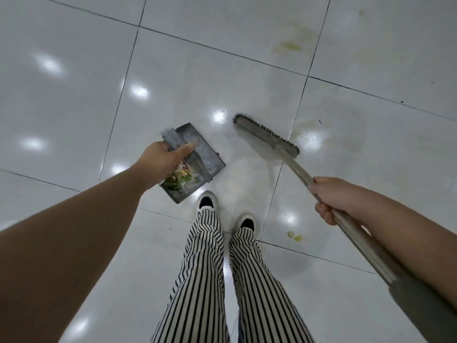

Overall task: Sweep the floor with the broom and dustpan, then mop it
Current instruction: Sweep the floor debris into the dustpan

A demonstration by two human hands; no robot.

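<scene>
1. Nearest the camera, striped trousers (207, 280) and white shoes (207, 199) stand on a glossy white tiled floor (74, 95); bare forearms reach out on either side.
2. The left hand (162, 160) grasps the handle of a grey metal dustpan (197, 154), fingers curled round it, thumb lying along the top. The pan hangs tilted just left of the feet; whether it touches the floor cannot be told.
3. Swept scraps (181, 178), green, yellow and pale, lie piled at the near end of the pan, so sweeping appears well under way.
4. The right hand (329, 196) is clenched round the long handle of the broom (267, 136), whose bristle head sits ahead of the feet, right of the pan and apart from it.
5. Left to do, by the look of it: small yellowish bits (295, 236) lie near right of the shoes, and faint yellow stains (289, 45) mark the far tiles. No mop is in view; mopping seems not yet begun.
</scene>
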